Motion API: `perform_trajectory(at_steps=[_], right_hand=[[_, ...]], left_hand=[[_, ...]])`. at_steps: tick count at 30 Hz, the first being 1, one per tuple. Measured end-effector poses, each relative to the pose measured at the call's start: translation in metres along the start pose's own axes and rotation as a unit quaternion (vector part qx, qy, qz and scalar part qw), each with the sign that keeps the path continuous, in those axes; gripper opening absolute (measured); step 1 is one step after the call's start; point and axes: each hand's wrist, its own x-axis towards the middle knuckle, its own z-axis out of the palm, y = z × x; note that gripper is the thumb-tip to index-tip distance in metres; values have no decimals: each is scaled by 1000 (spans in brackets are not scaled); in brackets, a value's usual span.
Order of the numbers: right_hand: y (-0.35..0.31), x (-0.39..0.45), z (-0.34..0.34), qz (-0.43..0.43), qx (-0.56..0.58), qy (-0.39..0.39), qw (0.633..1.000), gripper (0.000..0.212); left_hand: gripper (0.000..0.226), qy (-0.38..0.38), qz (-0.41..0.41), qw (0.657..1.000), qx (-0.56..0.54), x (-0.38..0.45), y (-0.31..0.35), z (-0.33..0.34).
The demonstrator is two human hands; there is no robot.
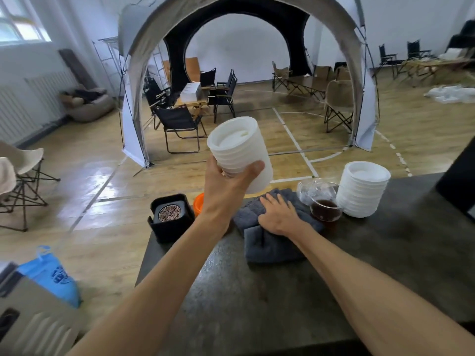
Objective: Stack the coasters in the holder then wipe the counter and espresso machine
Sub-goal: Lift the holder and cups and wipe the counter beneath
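Head view puts the coaster holder (pixel 171 217) at the near-left corner of the dark counter (pixel 257 291), a black square box with one patterned round coaster (pixel 168 213) lying flat inside it, so the stacking looks done and the wiping is the step in hand. Just right of the holder, the left hand (pixel 228 181) is curled tight round a stack of white plastic lids (pixel 240 152), lifted clear of the counter and tilted, thumb on one side, fingers on the other. The right hand (pixel 279 215) lies flat and spread, palm down on a folded grey towel (pixel 270 240), pressing it rather than gripping it. To wipe well, I'd keep the lids raised until the towel has passed under their spot, and sweep away from the glass cup of dark coffee (pixel 326 208), which stands touching the towel's right edge and could tip. Beyond it stands a second stack of white lids (pixel 363 188). An orange object (pixel 198 203) peeks out behind the left wrist. Whether the black shape at the far right is the espresso machine, I cannot tell.
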Motion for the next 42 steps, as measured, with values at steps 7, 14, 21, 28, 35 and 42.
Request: perform_trajectory(at_steps=[7,14,21,28,35,42], right_hand=[[-11,-69,19,-58,10,38,998,66],[9,-173,30,-102,-5,54,993,63],[48,-210,25,-13,-18,54,998,70],[52,-215,25,-9,52,69,996,78],[83,-246,-6,154,140,219,953,75],[94,-197,-41,183,195,21,963,67]], left_hand=[[86,-1,-11,999,50,-5,-24,6],[86,-10,-67,989,133,-8,-77,33],[85,-23,-72,978,194,-11,-97,50],[112,-23,-92,955,281,-40,-77,45],[55,28,-195,938,284,-171,-56,31],[46,-39,-279,902,328,-156,-54,44]])
